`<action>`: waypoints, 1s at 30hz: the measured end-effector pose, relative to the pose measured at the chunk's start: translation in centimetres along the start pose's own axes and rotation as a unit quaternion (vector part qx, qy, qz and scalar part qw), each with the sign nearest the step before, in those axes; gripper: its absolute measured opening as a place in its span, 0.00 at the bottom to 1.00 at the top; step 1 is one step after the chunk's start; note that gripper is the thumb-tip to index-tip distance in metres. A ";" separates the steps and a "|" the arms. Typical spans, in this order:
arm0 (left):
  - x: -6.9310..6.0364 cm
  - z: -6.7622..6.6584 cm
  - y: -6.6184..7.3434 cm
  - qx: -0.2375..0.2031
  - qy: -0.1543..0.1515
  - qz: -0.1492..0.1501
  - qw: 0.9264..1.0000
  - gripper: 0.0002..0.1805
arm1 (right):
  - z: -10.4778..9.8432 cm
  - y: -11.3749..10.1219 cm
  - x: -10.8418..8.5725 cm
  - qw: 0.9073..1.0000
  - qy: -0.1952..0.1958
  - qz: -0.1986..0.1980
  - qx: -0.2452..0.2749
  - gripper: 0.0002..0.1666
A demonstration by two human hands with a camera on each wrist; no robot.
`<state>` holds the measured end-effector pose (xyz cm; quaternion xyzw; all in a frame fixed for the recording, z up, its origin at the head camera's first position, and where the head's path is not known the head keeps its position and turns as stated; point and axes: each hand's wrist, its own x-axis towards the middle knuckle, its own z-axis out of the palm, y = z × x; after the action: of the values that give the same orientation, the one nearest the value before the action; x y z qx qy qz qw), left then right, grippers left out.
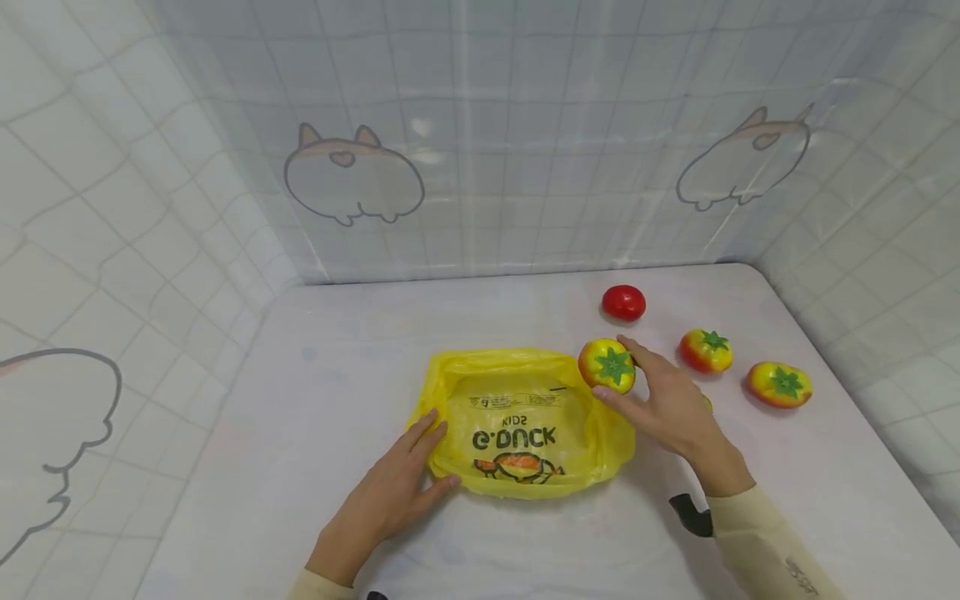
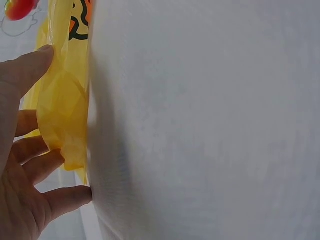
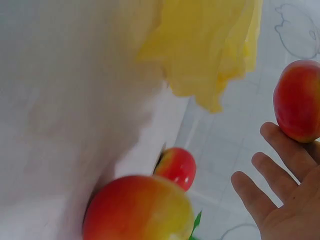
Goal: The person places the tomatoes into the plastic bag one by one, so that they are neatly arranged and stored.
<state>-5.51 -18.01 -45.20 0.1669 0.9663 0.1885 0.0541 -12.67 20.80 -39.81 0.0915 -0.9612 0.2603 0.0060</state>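
A yellow plastic bag (image 1: 525, 492) with printed lettering lies with its mouth spread wide. My left hand (image 1: 397, 475) rests against the bag's left side, fingers spread and fairly straight. In the left wrist view its thumb and fingertips touch the yellow film (image 2: 65, 110). Above the bag's right rim, my right hand (image 1: 671, 408) pinches a red-and-yellow toy tomato (image 1: 607, 367) with a green leafy top between thumb and fingers. In the right wrist view that held tomato (image 3: 300, 102) is cut off by the edge, and the other fingers of that hand (image 3: 285, 195) are extended.
A red tomato (image 1: 623, 303) lies behind the right hand. Two red-and-yellow tomatoes, one nearer (image 1: 705, 351) and one farther right (image 1: 780, 384), rest on the white table (image 1: 300, 392). Part of another yellow thing (image 1: 707, 403) shows beside the right hand. Tiled-pattern curtains (image 1: 510, 200) enclose the table.
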 end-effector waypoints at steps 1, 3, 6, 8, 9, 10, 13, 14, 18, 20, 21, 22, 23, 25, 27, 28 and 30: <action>0.0 0.0 0.0 0.000 0.000 0.000 1.000 0.44 | 0.2 -0.2 0.1 1.000 0.000 -0.004 0.001 0.55; -0.1 0.0 0.0 0.000 -0.001 0.000 1.000 0.44 | 0.6 -0.5 0.2 1.000 -0.001 -0.014 0.003 0.55; -0.1 -0.1 0.0 0.003 -0.003 0.000 1.000 0.44 | 1.0 -1.2 0.6 1.000 -0.003 -0.027 0.009 0.55; -0.1 -0.1 0.0 0.005 -0.003 0.001 1.000 0.44 | 1.3 -1.7 0.8 0.999 -0.005 -0.034 0.014 0.55; 0.0 -0.2 -0.1 0.006 -0.003 0.002 1.000 0.44 | 1.5 -2.0 1.0 0.999 -0.007 -0.036 0.014 0.56; 0.0 -0.2 -0.1 0.007 -0.003 0.003 1.000 0.44 | 1.7 -2.2 1.1 0.999 -0.008 -0.040 0.016 0.56; 0.0 -0.3 -0.2 0.004 -0.003 0.007 1.000 0.44 | 2.3 -3.1 1.6 0.998 -0.013 -0.054 0.024 0.56; 0.0 -0.3 -0.2 0.002 -0.002 0.008 1.000 0.44 | 2.6 -3.4 1.7 0.998 -0.013 -0.060 0.025 0.56; 0.0 -0.3 -0.2 -0.003 -0.001 0.013 1.000 0.44 | 3.2 -4.2 2.0 0.996 -0.016 -0.077 0.030 0.57; 0.0 -0.3 -0.2 -0.003 0.000 0.014 1.000 0.44 | 3.3 -4.5 2.1 0.996 -0.020 -0.082 0.033 0.57; 0.0 -0.2 -0.2 -0.003 -0.001 0.013 1.000 0.44 | 3.3 -4.6 2.1 0.996 -0.021 -0.083 0.035 0.57; 0.0 -0.2 -0.2 -0.003 -0.001 0.013 1.000 0.44 | 3.4 -4.8 2.1 0.995 -0.023 -0.085 0.037 0.57; 0.0 -0.2 -0.1 -0.003 -0.002 0.012 1.000 0.44 | 3.4 -4.8 2.1 0.995 -0.024 -0.086 0.038 0.57; 0.0 -0.2 -0.1 -0.004 -0.002 0.010 1.000 0.44 | 3.4 -4.9 2.2 0.995 -0.025 -0.088 0.037 0.57; 0.0 -0.2 -0.1 -0.004 -0.003 0.008 1.000 0.44 | 3.4 -5.0 2.2 0.995 -0.025 -0.090 0.037 0.57; -0.1 -0.2 0.0 -0.004 -0.002 0.009 1.000 0.44 | 3.4 -5.1 2.2 0.995 -0.025 -0.090 0.036 0.57; 0.0 -0.2 0.0 -0.002 0.000 0.010 1.000 0.44 | 3.4 -5.2 2.2 0.995 -0.026 -0.088 0.035 0.57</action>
<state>-5.52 -18.12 -45.01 0.1762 0.9642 0.1909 0.0525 -13.76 14.33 -39.98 0.1822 -0.9395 0.2901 0.0005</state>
